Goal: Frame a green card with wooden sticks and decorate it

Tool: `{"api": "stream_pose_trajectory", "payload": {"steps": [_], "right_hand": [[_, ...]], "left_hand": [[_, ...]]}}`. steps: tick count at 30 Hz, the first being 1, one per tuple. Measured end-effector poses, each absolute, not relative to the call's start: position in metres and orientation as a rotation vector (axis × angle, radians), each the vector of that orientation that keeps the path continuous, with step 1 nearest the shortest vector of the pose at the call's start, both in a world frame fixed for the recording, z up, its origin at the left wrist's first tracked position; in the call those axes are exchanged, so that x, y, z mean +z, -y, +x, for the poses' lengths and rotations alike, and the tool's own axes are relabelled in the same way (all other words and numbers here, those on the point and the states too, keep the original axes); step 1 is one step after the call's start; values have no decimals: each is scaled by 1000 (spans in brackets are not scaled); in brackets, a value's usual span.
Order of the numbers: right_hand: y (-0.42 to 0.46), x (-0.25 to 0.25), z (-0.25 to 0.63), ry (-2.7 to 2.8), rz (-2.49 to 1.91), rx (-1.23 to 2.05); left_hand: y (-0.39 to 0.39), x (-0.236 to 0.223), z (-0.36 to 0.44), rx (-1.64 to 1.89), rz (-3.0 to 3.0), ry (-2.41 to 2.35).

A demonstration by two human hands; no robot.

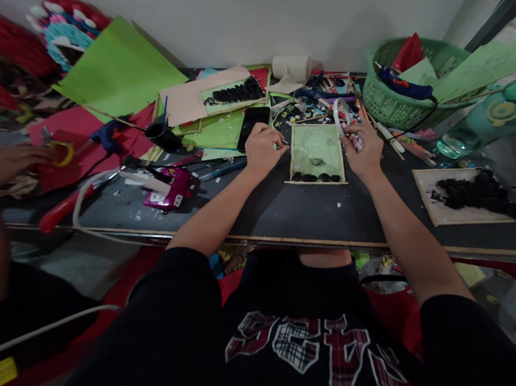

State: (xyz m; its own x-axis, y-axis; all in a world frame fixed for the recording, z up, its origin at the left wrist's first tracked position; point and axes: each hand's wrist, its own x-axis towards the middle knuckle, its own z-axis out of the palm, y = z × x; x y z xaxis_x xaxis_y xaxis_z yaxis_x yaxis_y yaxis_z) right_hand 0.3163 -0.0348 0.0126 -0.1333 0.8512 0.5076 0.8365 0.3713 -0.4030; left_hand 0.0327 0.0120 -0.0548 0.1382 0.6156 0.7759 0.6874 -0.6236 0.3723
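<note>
My left hand is closed in a pinch beside the left edge of a small green picture framed with thin sticks. Whatever lies between those fingertips is too small to name. Black oval pieces line the picture's bottom edge, and a faint drawing with one small dark-outlined shape shows on its green sheet. At the picture's right edge, my right hand is closed on a narrow white ring, which looks like a roll of tape. Just behind my left hand lies a black phone.
Another framed picture with black pieces lies right. A green basket and bottle stand at the back right. A black cup, purple box and red-handled tool are left. Another person's hand is far left.
</note>
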Motion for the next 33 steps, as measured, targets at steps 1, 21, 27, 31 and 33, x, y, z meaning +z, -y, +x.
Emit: {"api": "stream_pose_trajectory", "payload": {"steps": [1, 21, 27, 31, 33], "right_hand": [[34, 11, 317, 1959, -1446, 22], [46, 3, 306, 2101, -1303, 237], [59, 3, 289, 2045, -1260, 399], [63, 6, 285, 1999, -1261, 466], [63, 6, 285, 1977, -1261, 474]], "left_hand": [[-11, -53, 33, -1508, -2329, 1356], [28, -29, 61, -1456, -2388, 1280], [53, -30, 96, -1418, -2522, 1169], [55, -30, 98, -1430, -2562, 1197], [54, -29, 96, -1438, -2576, 1187]]}}
